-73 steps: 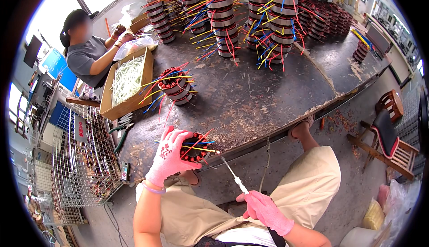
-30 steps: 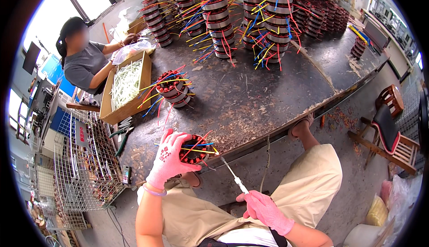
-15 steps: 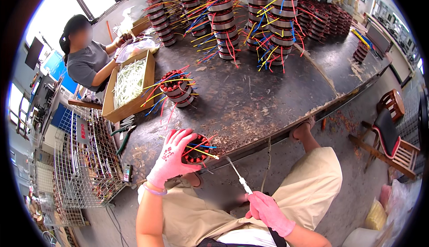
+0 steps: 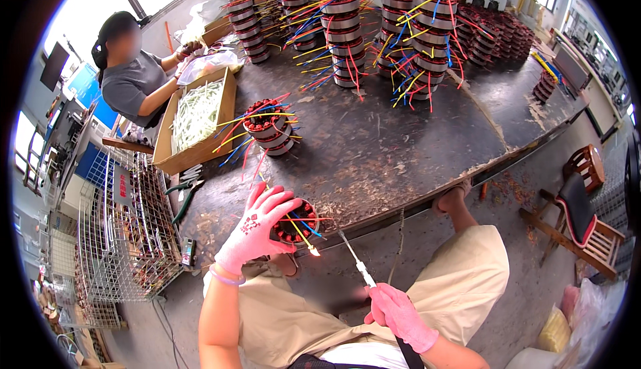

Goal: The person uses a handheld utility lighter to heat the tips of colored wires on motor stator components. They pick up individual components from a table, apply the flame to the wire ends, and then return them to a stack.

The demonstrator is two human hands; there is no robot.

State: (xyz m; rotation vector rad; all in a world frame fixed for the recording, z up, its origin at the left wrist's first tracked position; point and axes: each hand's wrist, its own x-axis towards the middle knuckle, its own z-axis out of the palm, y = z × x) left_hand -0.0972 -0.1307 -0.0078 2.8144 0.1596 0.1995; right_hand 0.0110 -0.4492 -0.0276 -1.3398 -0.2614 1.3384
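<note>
Stator (image 4: pixel 287 230), red windings (image 4: pixel 309 211), yellow and blue leads (image 4: pixel 301 233)

Your left head-worn fisheye looks down and forward. Your left hand (image 4: pixel 257 230) and right hand (image 4: pixel 402 317) sit near; workbench (image 4: pixel 380 145) stretches away beyond.

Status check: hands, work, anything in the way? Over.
Left grip on wire-wound ring. Right grip on white-handled tool, clear of ring. Between: loose wires.
</note>
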